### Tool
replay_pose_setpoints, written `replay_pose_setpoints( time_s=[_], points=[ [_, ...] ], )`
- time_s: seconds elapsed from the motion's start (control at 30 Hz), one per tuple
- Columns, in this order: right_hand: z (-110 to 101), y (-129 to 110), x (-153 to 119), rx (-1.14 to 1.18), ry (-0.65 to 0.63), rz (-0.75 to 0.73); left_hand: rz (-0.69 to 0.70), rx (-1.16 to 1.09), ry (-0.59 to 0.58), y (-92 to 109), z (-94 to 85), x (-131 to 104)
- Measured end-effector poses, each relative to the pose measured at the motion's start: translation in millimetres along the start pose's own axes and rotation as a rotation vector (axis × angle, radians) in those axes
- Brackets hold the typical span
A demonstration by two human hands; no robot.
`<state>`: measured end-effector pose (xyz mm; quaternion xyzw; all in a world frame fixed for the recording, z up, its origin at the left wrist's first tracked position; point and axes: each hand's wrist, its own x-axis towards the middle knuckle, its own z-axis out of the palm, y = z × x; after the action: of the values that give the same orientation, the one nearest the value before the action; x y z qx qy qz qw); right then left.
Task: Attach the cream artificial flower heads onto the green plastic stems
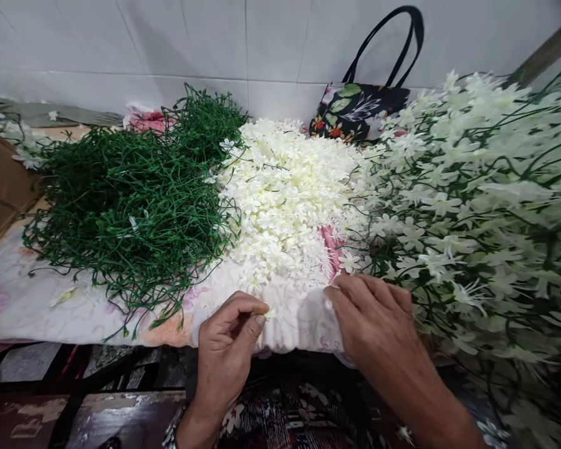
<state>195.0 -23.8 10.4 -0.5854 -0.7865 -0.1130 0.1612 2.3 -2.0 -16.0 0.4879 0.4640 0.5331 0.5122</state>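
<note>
My left hand is closed in a pinch over the front of the flowered cloth. A tiny pale bit shows at its fingertips, too small to name. To the right, my right hand bends its fingers down at the front edge of the loose white artificial flower heads. Its fingertips are pressed together, and what they hold is hidden. Close to those fingers lie thin white stamen pieces and a strip of pink cloth.
A tangled heap of green plastic stems lies on the left. Stems with white flowers on them pile high on the right. A black floral bag leans on the tiled wall. A cardboard box stands far left.
</note>
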Motion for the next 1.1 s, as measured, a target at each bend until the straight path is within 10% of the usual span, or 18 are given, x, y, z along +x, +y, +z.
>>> replay_pose_setpoints(
  time_s=[0.23,0.53,1.1],
  points=[
    [9.3,11.1,4.2,0.019,-0.022,-0.049,-0.312,-0.372,0.072,13.2,0.9,2.4],
    [-5.7,-30.6,21.3,0.631,0.149,-0.044,-0.524,-0.582,0.004,21.8,2.4,-0.4],
    [3.8,-59.9,30.9,0.667,0.241,-0.016,-0.282,-0.455,0.077,9.4,9.6,-13.8]
  ],
)
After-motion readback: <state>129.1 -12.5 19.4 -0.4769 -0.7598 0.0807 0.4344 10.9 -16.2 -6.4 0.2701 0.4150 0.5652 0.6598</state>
